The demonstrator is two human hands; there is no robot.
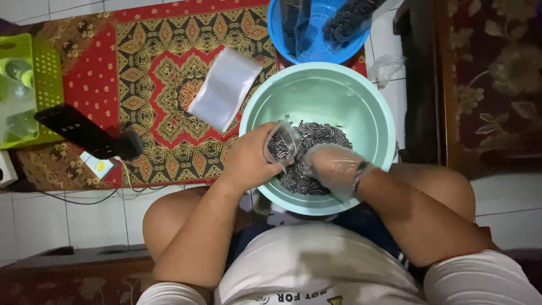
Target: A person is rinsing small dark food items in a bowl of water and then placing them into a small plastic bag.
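A: Head view: the small clear bag (280,144) sits over the green basin (377,121), the left hand (248,158) closed around its mouth.

B: And the right hand (334,166)?

A: Gloved, fingers curled on the dark patterned snacks (316,135). Filling looks under way; next needs a steady scoop. Far left lies a stack of bags (224,87); farther, a blue basket (276,28).
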